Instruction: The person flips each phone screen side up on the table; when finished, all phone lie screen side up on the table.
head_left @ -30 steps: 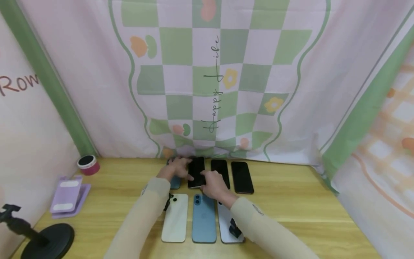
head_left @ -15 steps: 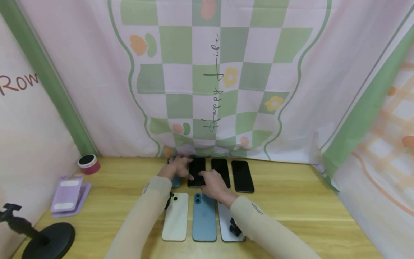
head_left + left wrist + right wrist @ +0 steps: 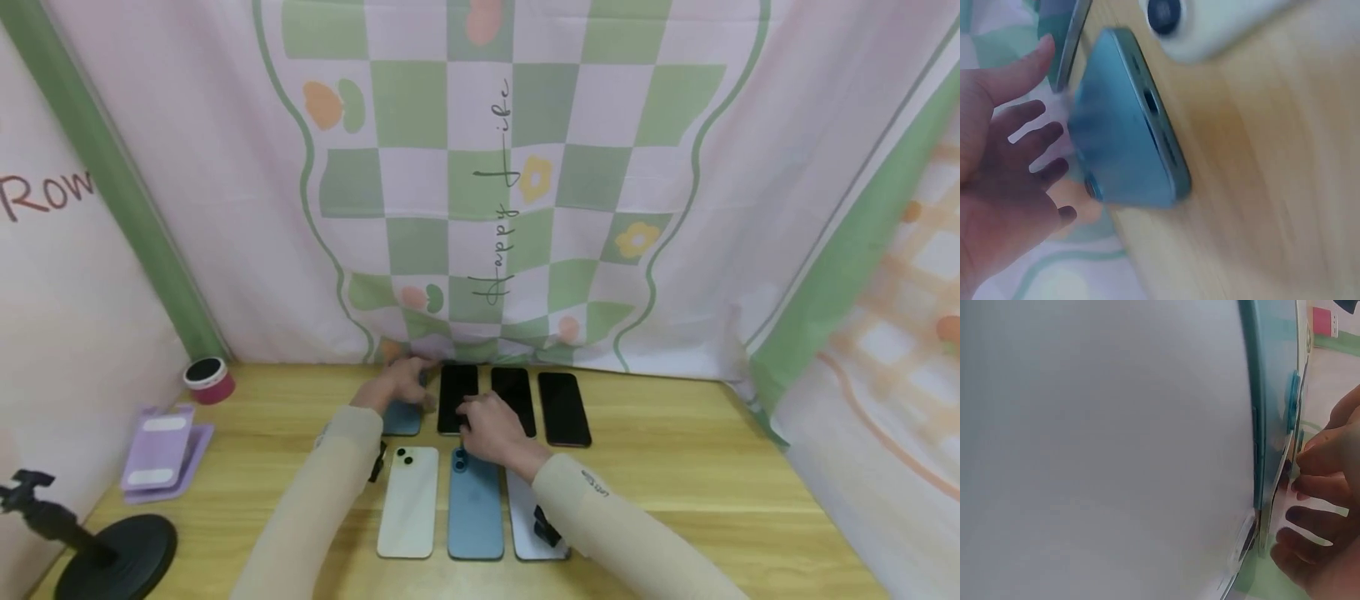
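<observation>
Phones lie in two rows on the wooden table. My left hand (image 3: 396, 385) is over the blue phone (image 3: 402, 421) at the back left, its fingers spread and loosely bent in the left wrist view; contact is unclear. Right of it lies a black-screened phone (image 3: 456, 385), with my right hand (image 3: 491, 429) at its lower right edge. That hand's fingers are loosely bent, gripping nothing visible. Two more black-screened phones, one partly behind the right hand (image 3: 513, 385) and one farther right (image 3: 565, 408), complete the back row. In front are a cream phone (image 3: 408, 508), a blue phone (image 3: 476, 512) and a pale phone (image 3: 525, 517) partly under the right forearm.
A patterned curtain (image 3: 480, 183) hangs right behind the back row. At the left stand a pink-and-white round container (image 3: 209, 382), a lilac phone stand (image 3: 161, 450) and a black stand with a round base (image 3: 120, 558).
My left hand has shifted left from the second phone onto the blue phone. The right hand has barely moved, its fingers slightly more drawn in. The phones look the same.
</observation>
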A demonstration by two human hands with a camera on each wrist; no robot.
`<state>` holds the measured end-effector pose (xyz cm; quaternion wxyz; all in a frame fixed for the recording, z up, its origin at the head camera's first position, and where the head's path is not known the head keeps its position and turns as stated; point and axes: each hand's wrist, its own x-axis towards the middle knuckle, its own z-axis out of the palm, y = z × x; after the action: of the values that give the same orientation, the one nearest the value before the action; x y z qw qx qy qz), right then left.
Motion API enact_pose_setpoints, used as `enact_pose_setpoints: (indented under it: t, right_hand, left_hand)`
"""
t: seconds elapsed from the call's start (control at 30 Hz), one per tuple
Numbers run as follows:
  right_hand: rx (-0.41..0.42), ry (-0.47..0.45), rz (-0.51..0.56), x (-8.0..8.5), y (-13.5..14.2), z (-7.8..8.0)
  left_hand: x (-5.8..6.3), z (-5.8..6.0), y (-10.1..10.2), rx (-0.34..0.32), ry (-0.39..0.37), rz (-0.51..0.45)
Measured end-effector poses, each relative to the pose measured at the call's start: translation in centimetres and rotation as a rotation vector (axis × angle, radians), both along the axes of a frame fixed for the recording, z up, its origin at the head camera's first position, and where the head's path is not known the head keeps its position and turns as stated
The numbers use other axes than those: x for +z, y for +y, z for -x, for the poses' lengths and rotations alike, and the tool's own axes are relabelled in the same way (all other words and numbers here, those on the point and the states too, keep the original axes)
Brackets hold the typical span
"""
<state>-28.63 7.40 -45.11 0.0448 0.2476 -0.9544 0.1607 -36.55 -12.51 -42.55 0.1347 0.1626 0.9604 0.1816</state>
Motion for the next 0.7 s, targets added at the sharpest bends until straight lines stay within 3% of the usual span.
enact_pose_setpoints:
  t: [0.2, 0.33, 0.6, 0.7]
  right_hand:
    - [0.096, 0.039, -0.051, 0.2, -0.6, 0.3]
    - [0.144, -0.001, -0.062, 0.6, -1.4, 0.5]
    - [0.235, -0.024, -0.125, 1.6, -3.8, 0.7]
    - [0.246, -0.072, -0.161, 1.8, -4.7, 1.1]
  left_hand:
    - [-0.5, 0.2, -2.6, 0.015, 0.013, -0.039]
    - [-1.1, 0.3, -4.0, 0.068, -0.022, -0.055]
    - [-1.7, 0.2, -4.8, 0.092, -0.015, -0.036]
    - [-1.8, 0.1, -5.0, 0.110, -0.013, -0.027]
